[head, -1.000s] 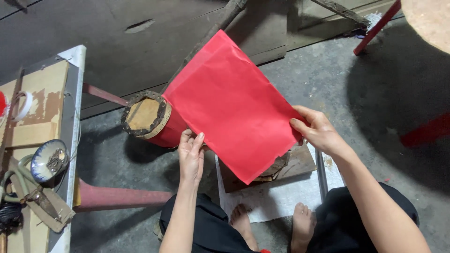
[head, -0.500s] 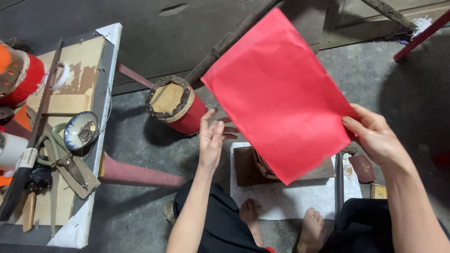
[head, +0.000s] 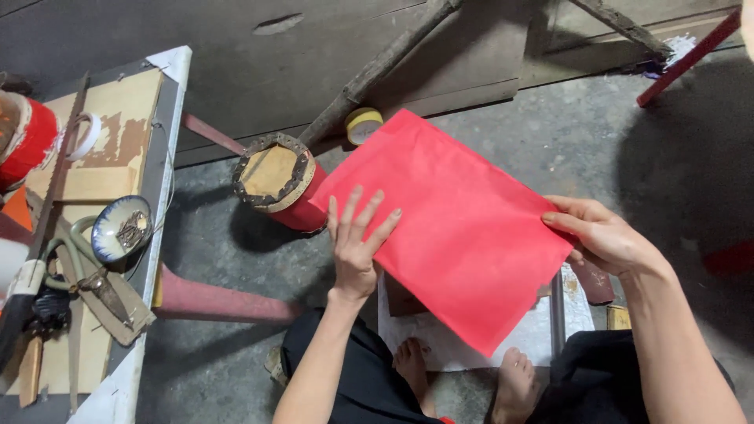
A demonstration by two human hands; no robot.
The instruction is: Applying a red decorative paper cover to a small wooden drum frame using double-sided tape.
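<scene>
paper: red sheet (head: 459, 228) mid-frame, between both hands
left hand (head: 355, 243): fingers spread flat on its left edge
right hand (head: 601, 235): pinching its right edge
hidden: sheet covers things on the floor beneath

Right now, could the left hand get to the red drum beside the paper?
Probably yes. The left hand lies flat on the red paper, at its near edge, and the red drum stands just beyond it on the floor with nothing between them. It would have to leave the paper.
</scene>
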